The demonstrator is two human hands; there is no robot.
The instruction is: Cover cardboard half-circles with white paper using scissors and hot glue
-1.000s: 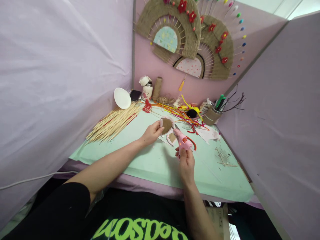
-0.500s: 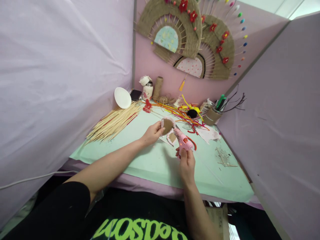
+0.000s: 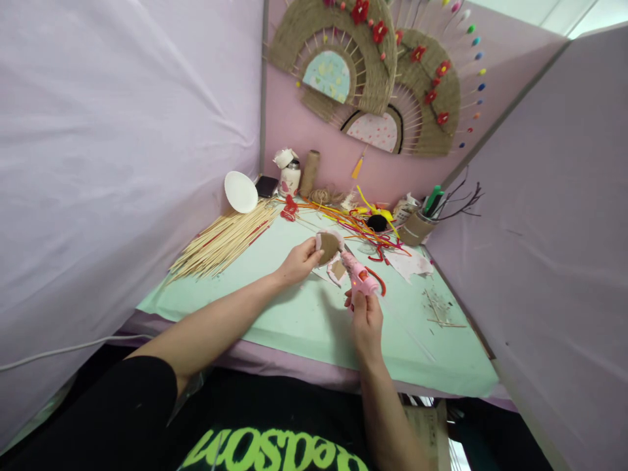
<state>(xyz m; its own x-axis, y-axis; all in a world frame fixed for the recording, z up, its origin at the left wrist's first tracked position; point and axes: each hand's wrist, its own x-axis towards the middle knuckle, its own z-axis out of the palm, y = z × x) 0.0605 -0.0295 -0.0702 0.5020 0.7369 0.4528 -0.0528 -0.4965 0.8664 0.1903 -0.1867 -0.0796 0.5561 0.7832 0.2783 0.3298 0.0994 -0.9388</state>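
Between the thumb and fingers of my left hand (image 3: pixel 300 260) is a small brown cardboard piece (image 3: pixel 330 248) with pale fabric around its edge. My right hand (image 3: pixel 367 317) grips a pink hot glue gun (image 3: pixel 360 276) by its handle, a small orange light glowing on its side. The gun's nozzle points at the right edge of the cardboard piece; whether it touches cannot be told. Just below lies another cardboard piece (image 3: pixel 338 270) with a pale border on the green tabletop.
A bundle of thin wooden sticks (image 3: pixel 223 242) and a white bowl-shaped piece (image 3: pixel 241 192) are at the left. Coloured pipe cleaners (image 3: pixel 343 219), a bottle (image 3: pixel 289 176) and a pen holder (image 3: pixel 417 227) line the back. Stick scraps (image 3: pixel 441 311) lie right; twine fans (image 3: pixel 338 59) hang behind.
The glue gun has tilted very slightly in my right hand. My left hand and the cardboard piece stay almost in the same place.
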